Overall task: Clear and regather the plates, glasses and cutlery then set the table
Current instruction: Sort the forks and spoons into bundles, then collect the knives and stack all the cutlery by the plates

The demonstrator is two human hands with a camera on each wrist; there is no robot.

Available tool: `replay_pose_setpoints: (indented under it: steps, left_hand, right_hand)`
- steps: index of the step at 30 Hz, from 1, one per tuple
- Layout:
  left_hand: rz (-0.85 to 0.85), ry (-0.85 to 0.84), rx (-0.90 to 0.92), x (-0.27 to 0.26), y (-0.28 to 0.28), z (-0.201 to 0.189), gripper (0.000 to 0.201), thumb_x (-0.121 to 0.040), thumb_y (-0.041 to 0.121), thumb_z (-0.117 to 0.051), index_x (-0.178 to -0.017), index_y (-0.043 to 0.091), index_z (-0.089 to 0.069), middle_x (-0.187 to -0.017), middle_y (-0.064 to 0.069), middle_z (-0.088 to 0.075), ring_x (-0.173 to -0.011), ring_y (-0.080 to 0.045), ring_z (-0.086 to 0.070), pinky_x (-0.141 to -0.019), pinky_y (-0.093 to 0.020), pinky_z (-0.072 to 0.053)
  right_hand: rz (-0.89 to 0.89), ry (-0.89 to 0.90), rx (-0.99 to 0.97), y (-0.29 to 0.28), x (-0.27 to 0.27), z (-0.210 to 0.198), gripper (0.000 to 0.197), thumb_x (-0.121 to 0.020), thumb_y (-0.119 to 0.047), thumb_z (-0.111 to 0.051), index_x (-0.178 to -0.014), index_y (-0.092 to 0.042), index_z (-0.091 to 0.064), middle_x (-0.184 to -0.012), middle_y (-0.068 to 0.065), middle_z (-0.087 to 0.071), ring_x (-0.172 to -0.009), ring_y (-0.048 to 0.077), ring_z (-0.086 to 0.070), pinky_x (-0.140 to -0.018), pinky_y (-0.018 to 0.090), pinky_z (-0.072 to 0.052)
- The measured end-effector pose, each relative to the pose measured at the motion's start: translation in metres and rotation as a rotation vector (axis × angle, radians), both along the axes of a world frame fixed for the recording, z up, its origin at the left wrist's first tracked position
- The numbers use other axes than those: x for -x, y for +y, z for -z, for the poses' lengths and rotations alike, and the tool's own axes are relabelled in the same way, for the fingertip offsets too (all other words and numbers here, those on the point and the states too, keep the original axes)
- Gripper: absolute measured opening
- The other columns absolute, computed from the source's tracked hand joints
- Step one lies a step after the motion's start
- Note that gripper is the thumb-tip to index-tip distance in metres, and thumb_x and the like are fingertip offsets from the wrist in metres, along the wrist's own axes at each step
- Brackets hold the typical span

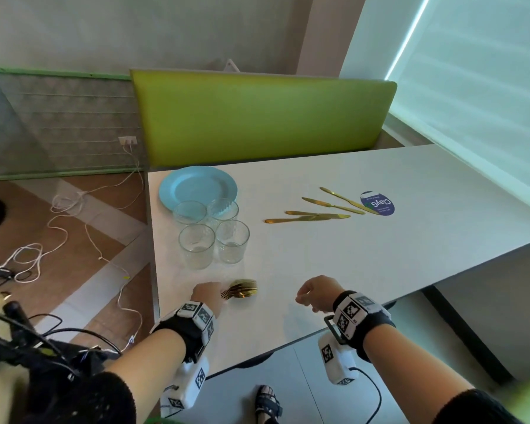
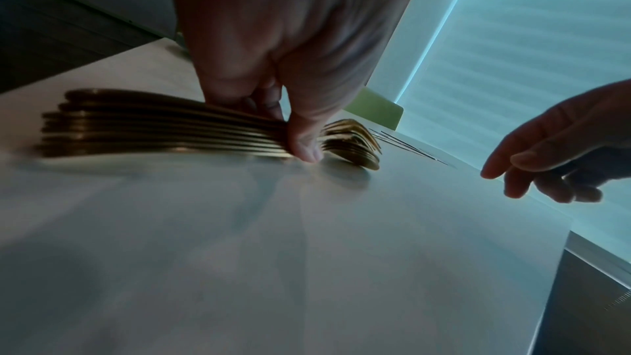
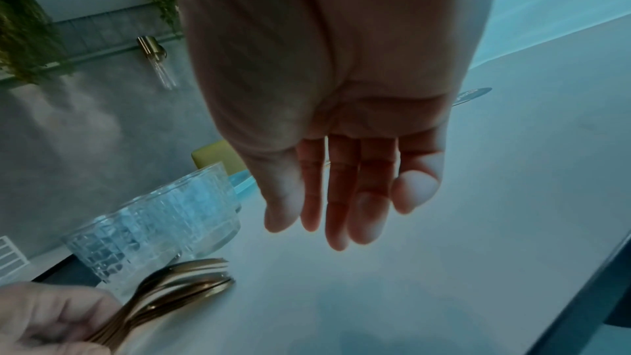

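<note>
My left hand (image 1: 207, 296) grips a bundle of gold spoons and forks (image 1: 242, 292) by the handles (image 2: 163, 128), their heads resting on the white table (image 1: 364, 258) near its front left corner. My right hand (image 1: 314, 293) hovers to the right of the bundle, fingers (image 3: 338, 207) straight and relaxed, holding nothing. Several clear glasses (image 1: 213, 232) stand in a cluster behind the left hand. A light blue plate (image 1: 196, 185) lies behind them at the far left corner. Several gold knives (image 1: 318, 206) lie scattered at mid table.
A round blue sticker (image 1: 378, 203) marks the table by the knives. A green padded bench back (image 1: 257, 117) stands behind the table. White cables (image 1: 62, 228) trail over the floor on the left. The table's right half is bare.
</note>
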State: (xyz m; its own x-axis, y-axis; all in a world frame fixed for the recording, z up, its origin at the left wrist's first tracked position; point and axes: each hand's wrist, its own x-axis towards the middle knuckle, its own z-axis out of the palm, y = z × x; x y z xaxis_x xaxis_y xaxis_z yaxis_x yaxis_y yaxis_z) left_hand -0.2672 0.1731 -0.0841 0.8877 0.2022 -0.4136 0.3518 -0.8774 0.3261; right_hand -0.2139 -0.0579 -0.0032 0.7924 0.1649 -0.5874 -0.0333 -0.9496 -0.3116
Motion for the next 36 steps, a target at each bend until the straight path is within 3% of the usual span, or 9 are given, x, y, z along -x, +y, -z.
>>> replay_pose_setpoints:
  steps: [3,7,13,19,23,25,29,31,36]
  left_hand:
    - [-0.033,-0.079,0.069,-0.002,0.003,0.006,0.042,-0.088,0.022,-0.060,-0.129,0.014,-0.057,-0.130,-0.007,-0.061,-0.123,-0.024,-0.054,-0.102,-0.027,-0.039]
    - [-0.054,-0.135,0.160,-0.007,0.009,0.008,0.052,-0.081,0.018,-0.067,-0.132,0.017,-0.055,-0.128,-0.013,-0.058,-0.121,-0.027,-0.051,-0.105,-0.028,-0.035]
    - [-0.064,-0.094,0.114,-0.010,0.011,0.012,0.064,-0.087,0.025,-0.062,-0.145,0.022,-0.036,-0.140,-0.014,-0.041,-0.134,-0.029,-0.034,-0.112,-0.027,-0.023]
    - [-0.055,-0.074,0.084,-0.010,0.011,0.012,0.063,-0.089,0.030,-0.058,-0.146,0.020,-0.033,-0.146,-0.011,-0.036,-0.138,-0.028,-0.029,-0.115,-0.032,-0.022]
    - [-0.018,-0.088,0.003,-0.011,0.007,0.003,0.059,-0.089,0.036,-0.055,-0.143,0.018,-0.039,-0.143,-0.009,-0.043,-0.134,-0.027,-0.036,-0.113,-0.034,-0.026]
    - [0.010,-0.155,-0.050,-0.016,0.000,-0.009,0.049,-0.089,0.037,-0.053,-0.133,0.016,-0.048,-0.135,-0.007,-0.051,-0.127,-0.025,-0.043,-0.109,-0.034,-0.031]
    - [0.063,-0.229,0.117,-0.035,-0.024,-0.042,0.030,-0.092,0.024,-0.050,-0.118,0.011,-0.058,-0.125,-0.009,-0.057,-0.122,-0.025,-0.047,-0.104,-0.033,-0.038]
    - [0.078,-0.256,0.218,-0.047,-0.038,-0.061,0.027,-0.092,0.021,-0.052,-0.114,0.011,-0.062,-0.122,-0.009,-0.060,-0.118,-0.023,-0.052,-0.101,-0.032,-0.042]
    - [0.066,-0.339,0.345,-0.087,-0.070,-0.097,0.021,-0.090,0.018,-0.054,-0.104,0.008,-0.067,-0.111,-0.006,-0.069,-0.107,-0.021,-0.060,-0.090,-0.022,-0.043]
  right_hand:
    - [0.003,-0.010,0.011,-0.005,-0.001,0.002,0.026,-0.090,-0.027,-0.060,-0.109,-0.011,-0.068,-0.088,-0.001,-0.062,-0.060,0.007,-0.055,-0.045,0.010,-0.038]
    - [0.001,-0.006,0.020,-0.006,-0.006,0.002,0.027,-0.090,-0.027,-0.061,-0.110,-0.011,-0.068,-0.088,-0.001,-0.062,-0.057,0.003,-0.053,-0.045,0.012,-0.038]
    - [0.025,0.007,-0.016,-0.001,-0.012,-0.001,0.025,-0.090,-0.027,-0.060,-0.109,-0.011,-0.067,-0.088,-0.001,-0.062,-0.063,0.008,-0.057,-0.045,0.012,-0.037]
    - [0.022,0.010,-0.015,0.000,-0.016,-0.002,0.025,-0.090,-0.027,-0.061,-0.108,-0.011,-0.067,-0.089,0.000,-0.064,-0.074,0.015,-0.060,-0.047,0.014,-0.039]
    - [0.031,0.002,-0.016,-0.001,-0.018,-0.004,0.025,-0.090,-0.026,-0.061,-0.108,-0.010,-0.068,-0.088,0.001,-0.064,-0.070,0.014,-0.059,-0.046,0.014,-0.038]
    - [0.034,-0.008,-0.016,-0.002,-0.021,-0.006,0.025,-0.089,-0.026,-0.062,-0.108,-0.010,-0.068,-0.088,0.001,-0.064,-0.066,0.012,-0.058,-0.046,0.014,-0.038]
    - [0.039,-0.044,-0.010,-0.005,-0.030,-0.014,0.024,-0.088,-0.026,-0.063,-0.106,-0.010,-0.068,-0.086,0.001,-0.064,-0.057,0.006,-0.055,-0.045,0.014,-0.038]
    - [0.028,-0.075,-0.003,-0.007,-0.037,-0.018,0.025,-0.088,-0.027,-0.063,-0.106,-0.010,-0.069,-0.087,0.001,-0.064,-0.062,0.010,-0.058,-0.049,0.014,-0.042]
    - [-0.004,-0.140,0.024,-0.016,-0.064,-0.026,0.025,-0.089,-0.027,-0.062,-0.108,-0.011,-0.068,-0.094,0.004,-0.066,-0.081,0.014,-0.056,-0.083,0.025,-0.049]
